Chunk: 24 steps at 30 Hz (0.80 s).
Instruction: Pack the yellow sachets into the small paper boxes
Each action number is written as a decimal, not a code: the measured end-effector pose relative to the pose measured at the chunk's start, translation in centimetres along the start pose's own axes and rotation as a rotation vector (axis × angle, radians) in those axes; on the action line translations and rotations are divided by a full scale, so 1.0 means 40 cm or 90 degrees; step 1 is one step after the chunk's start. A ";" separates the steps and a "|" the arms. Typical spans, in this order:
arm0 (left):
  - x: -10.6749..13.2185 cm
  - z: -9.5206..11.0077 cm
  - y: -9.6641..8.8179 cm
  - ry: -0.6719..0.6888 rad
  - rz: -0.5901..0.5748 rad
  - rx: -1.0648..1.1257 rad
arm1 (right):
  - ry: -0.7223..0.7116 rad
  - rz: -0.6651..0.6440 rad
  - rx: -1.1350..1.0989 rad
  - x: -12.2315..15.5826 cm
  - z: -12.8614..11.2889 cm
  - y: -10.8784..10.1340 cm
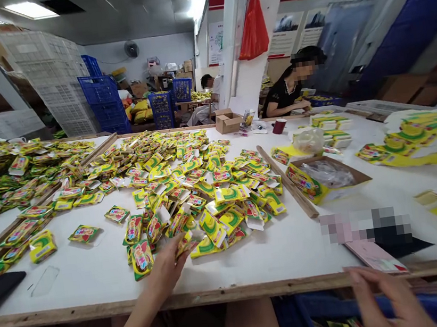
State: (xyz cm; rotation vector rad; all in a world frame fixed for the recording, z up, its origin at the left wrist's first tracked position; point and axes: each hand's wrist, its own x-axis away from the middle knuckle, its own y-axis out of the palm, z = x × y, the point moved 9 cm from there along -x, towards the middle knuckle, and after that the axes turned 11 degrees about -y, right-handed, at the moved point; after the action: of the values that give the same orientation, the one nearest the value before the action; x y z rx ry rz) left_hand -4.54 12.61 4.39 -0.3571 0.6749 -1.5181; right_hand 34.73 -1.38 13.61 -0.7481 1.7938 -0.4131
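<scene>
Spread and empty, the right hand hovers right of the heap of yellow-green foil packets; the left hand touches the heap's near edge, grip unclear.

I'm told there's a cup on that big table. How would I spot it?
Take the big white table strewn with yellow packets and look to its far edge, in front of the seated person in black. Just right of the small open cardboard box stands the cup: short, round and plain dark red, standing upright where the packets lie flat and yellow.
</scene>
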 end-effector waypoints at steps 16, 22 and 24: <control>0.102 0.084 0.167 -0.116 -0.214 0.457 | 0.057 -0.216 -0.626 0.108 -0.330 0.449; 0.076 0.046 0.156 -0.113 -0.186 0.416 | -0.001 -0.284 -0.617 0.085 -0.363 0.474; 0.064 0.035 0.142 -0.117 -0.142 0.421 | -0.008 -0.305 -0.605 0.072 -0.373 0.484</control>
State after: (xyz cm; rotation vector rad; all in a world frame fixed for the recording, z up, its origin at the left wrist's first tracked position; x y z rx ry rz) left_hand 0.62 10.14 1.53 -0.0625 -0.0337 -1.7961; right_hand 14.60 9.82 4.90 -1.8455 1.7467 0.1859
